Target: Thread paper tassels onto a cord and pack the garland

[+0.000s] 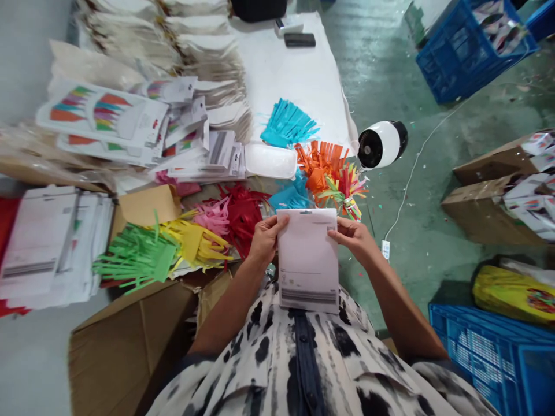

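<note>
Between my hands I hold up a white printed card package, with a hang slot at its top and a striped band near its lower edge. My left hand pinches its upper left side, thumb on the face. On the upper right side, my right hand grips it the same way. Just beyond it lie blue fringed paper, orange fringed paper and a multicoloured paper tassel. Red fringed paper, yellow fringed paper and green fringed paper lie to the left.
A white plastic tray sits beyond the package. Printed packages are piled at the left, with another stack nearer. An open cardboard box stands below left. Blue crates and cartons line the right floor, where a white cable runs.
</note>
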`<state>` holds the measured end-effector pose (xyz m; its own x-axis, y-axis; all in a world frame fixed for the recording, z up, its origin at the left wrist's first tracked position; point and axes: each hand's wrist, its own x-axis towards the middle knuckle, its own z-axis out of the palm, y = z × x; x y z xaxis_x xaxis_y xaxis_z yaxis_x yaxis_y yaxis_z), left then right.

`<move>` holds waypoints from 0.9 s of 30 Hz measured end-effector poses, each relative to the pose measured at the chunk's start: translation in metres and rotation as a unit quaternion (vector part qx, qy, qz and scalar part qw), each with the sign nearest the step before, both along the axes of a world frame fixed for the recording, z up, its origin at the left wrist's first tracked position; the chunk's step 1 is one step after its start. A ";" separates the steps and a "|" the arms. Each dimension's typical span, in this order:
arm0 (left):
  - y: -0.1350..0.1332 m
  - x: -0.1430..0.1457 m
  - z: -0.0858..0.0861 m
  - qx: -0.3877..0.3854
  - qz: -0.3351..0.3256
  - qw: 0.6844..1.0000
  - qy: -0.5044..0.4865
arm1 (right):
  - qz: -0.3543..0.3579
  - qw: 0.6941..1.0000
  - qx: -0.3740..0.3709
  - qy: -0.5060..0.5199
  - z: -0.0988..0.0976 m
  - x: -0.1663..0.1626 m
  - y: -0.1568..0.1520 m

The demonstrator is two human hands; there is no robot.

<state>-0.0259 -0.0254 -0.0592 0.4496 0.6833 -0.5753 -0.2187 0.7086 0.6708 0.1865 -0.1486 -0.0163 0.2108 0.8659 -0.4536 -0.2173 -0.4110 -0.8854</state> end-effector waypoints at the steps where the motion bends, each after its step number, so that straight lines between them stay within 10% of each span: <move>1: 0.000 -0.001 0.000 0.005 0.001 1.000 0.000 | -0.002 1.000 -0.010 0.003 0.000 -0.001 -0.001; 27: -0.005 -0.034 0.003 0.011 -0.059 0.998 0.001 | -0.106 0.993 -0.008 -0.055 0.002 -0.025 -0.007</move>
<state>-0.0601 -0.0303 -0.0564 0.5266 0.6381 -0.5617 -0.1326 0.7143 0.6872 0.1620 -0.1557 -0.0143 0.4372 0.7890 -0.4316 -0.2030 -0.3810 -0.9020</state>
